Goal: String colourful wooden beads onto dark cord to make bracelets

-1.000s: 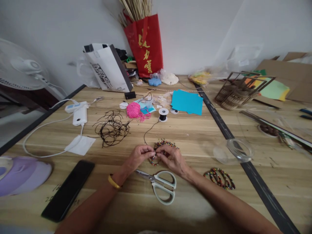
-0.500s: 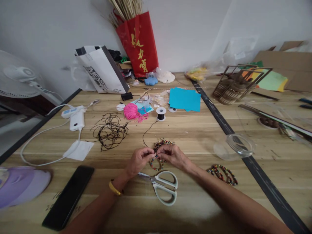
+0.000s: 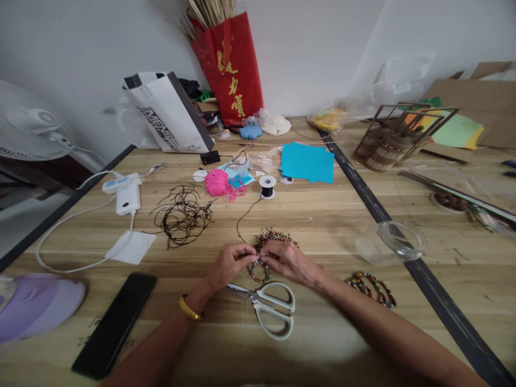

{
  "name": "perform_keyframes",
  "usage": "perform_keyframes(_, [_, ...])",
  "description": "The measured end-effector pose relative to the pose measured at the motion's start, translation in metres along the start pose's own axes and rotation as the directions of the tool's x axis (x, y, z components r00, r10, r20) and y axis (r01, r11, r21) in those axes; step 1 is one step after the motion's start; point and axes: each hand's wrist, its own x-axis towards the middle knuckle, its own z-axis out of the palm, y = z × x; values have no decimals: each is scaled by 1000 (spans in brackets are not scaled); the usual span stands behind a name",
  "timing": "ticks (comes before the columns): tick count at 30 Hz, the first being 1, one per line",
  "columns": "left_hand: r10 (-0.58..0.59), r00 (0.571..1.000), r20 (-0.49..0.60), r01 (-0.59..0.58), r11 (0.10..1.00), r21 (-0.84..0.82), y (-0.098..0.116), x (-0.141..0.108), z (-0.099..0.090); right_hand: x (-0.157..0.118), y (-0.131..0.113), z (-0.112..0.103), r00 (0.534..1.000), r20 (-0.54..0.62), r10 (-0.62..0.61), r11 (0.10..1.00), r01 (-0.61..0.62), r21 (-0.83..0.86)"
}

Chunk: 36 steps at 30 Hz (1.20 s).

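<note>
Since a second ago the beaded ring (image 3: 262, 281) has come into fuller view beneath the fingers. Nearest me, scissors (image 3: 253, 296) lie on the wooden table (image 3: 322, 338), just on my side of that ring. At its top I see the left hand (image 3: 230, 263) and right hand (image 3: 291, 262) almost meeting, each with thumb and forefinger pinched together on thin black cord (image 3: 238, 224). Loose beads (image 3: 278, 235) are heaped just behind; a spool (image 3: 267, 181) carries more cord. To the right, a shallow dish (image 3: 437, 207) holds brown pieces (image 3: 450, 201). Farther off stands a slatted basket (image 3: 381, 158), its contents too dim to tell. A red bag (image 3: 234, 64), stuffed with dry stalks (image 3: 213, 9), leans near a white bag (image 3: 167, 123) by the pale wall (image 3: 314, 54). A fan (image 3: 38, 119) is at far left.
</note>
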Motion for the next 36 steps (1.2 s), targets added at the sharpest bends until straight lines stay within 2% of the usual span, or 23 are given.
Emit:
perform_keyframes(5, [-15,1000,3,15,1000,0,0,0,1,0,-5,0,999,13,47,999,-47,1])
perform_keyframes(12, [-28,999,39,28,1000,2,-4,0,0,-1,-7,-2,998,42,42,998,-40,-46])
perform_keyframes(20, [-51,996,70,56,996,-67,-6,3,0,-2,-4,3,996,-78,39,999,-38,17])
perform_keyframes(24, [-58,996,68,64,994,-92,-7,3,2,-2,-5,4,997,-77,-2,1000,3,3])
perform_keyframes(29, [-55,997,61,60,995,-78,-9,2,4,-2,-9,3,999,-48,-22,998,19,-62])
perform_keyframes(36, [-27,997,67,24,998,56,-9,1,3,-5,-9,4,999,13,-46,968,48,-245])
